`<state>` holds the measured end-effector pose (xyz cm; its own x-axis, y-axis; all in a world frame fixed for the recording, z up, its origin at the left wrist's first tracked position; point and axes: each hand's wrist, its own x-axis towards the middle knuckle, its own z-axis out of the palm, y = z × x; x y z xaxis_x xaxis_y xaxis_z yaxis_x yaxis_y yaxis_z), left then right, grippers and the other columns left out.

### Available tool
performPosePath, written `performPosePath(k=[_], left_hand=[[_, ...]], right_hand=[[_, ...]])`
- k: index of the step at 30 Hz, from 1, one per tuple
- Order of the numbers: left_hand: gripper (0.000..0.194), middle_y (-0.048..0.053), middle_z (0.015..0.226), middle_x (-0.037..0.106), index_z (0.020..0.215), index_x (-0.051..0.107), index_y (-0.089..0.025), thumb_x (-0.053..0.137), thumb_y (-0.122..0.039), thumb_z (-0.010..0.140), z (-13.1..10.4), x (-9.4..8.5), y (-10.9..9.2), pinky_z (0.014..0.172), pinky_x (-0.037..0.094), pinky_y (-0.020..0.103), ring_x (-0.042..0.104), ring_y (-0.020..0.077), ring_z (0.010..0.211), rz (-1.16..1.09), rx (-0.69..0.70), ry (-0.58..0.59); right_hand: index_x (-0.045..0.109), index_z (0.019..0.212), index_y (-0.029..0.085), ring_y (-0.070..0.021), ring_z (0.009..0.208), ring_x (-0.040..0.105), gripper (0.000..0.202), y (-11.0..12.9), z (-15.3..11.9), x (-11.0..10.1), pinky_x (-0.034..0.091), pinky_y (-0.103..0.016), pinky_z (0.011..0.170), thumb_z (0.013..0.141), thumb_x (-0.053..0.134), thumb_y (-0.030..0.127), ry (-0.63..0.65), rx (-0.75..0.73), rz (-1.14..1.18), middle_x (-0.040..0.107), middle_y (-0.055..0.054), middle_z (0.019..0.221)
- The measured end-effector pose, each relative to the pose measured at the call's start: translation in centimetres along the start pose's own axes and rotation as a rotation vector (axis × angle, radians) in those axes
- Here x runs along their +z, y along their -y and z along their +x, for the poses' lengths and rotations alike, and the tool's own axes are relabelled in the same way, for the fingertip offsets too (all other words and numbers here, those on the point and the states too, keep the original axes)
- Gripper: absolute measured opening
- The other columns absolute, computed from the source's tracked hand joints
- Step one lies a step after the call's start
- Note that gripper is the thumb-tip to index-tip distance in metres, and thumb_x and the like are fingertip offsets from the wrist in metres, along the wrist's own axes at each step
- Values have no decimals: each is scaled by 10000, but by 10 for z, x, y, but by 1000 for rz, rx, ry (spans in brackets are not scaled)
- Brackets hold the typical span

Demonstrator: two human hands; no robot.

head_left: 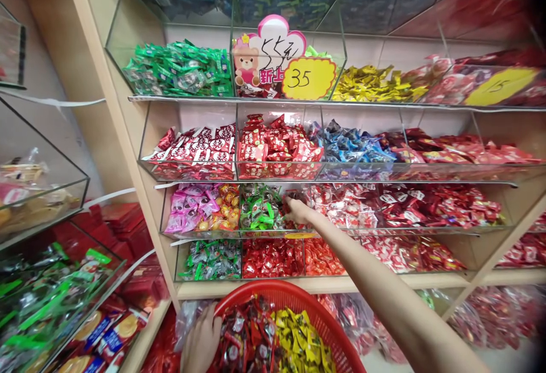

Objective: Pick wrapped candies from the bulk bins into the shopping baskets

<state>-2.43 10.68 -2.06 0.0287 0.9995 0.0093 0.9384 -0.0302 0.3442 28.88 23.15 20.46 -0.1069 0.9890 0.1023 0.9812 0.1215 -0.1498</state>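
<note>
My left hand [202,332] grips the left rim of a round red plastic basket [336,311], its fingers bent over the edge. Inside the basket are dark red wrapped candies [247,333] on the left and yellow wrapped candies [302,339] on the right. My right arm stretches forward to the shelf, and my right hand [298,212] is at a clear bin of dark red wrapped candies [294,195]. Its fingertips are too small and partly hidden to show whether they hold a candy. Green wrapped candies [261,208] lie just left of that hand, red-and-white ones [341,205] to its right.
Wooden shelves carry rows of clear-walled bins with candies, including green [183,69] and blue [356,143] ones. Handwritten price signs [309,77] hang on the upper bins. Another shelf with green packets [51,305] stands close on the left. Bagged goods [490,316] lie beneath the shelves.
</note>
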Motion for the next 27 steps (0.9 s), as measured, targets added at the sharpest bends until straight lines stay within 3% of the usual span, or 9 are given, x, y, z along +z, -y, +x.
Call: performPosePath(k=[6,10,12,14,17,20,22,27], left_hand=[[452,65,1205,562,1199,469,-163,221,-284,841,1,6,5,860,422,276,555,176,1053,8,1,-40],[455,71,1207,559,1191,476,-154,210,-281,844,2,9,6,869,421,294,551,187,1057,3,22,-39],[459,74,1200,563,1191,475,-154,198,-279,847,2,8,5,870,421,299,555,189,1050,0,18,-27],[462,79,1214,553,1198,468,-143,200,-276,846,2,6,4,893,407,299,539,189,1075,4,7,-19],[463,80,1226,542,1202,460,-132,203,-272,843,1,4,2,911,392,298,519,191,1100,3,7,-12],[460,70,1201,560,1193,463,-151,188,-275,846,0,2,2,878,408,301,546,193,1057,-7,13,-1],[456,67,1200,562,1195,461,-157,189,-271,847,0,1,1,874,406,291,547,185,1055,-8,6,3],[447,78,1233,536,1200,460,-155,217,-259,839,-1,-2,-2,884,394,277,529,172,1082,9,0,-2]], right_hand=[[540,957,122,-213,862,581,264,7,-4,-9,413,-257,674,744,499,273,-101,69,22,614,-139,958],[520,973,121,-245,966,524,280,20,-23,-23,391,-337,821,720,496,238,-391,78,97,570,-155,1007],[521,944,154,-225,919,535,256,27,-33,-28,402,-357,831,707,511,250,-519,85,347,583,-105,931],[514,915,186,-182,823,558,224,32,-41,-29,442,-347,794,701,519,251,-527,121,798,584,-46,839],[492,816,200,-127,709,578,120,35,-46,-28,492,-316,727,698,509,204,-357,183,1545,559,10,742],[460,718,189,-122,714,597,34,35,-43,-30,508,-309,713,716,487,208,-117,173,1906,557,14,702],[474,742,185,-123,742,604,96,33,-38,-31,508,-294,715,752,471,280,-82,152,1844,581,-2,733],[571,823,155,-172,828,609,187,28,-24,-28,481,-266,712,742,512,313,-264,261,864,636,-70,815]])
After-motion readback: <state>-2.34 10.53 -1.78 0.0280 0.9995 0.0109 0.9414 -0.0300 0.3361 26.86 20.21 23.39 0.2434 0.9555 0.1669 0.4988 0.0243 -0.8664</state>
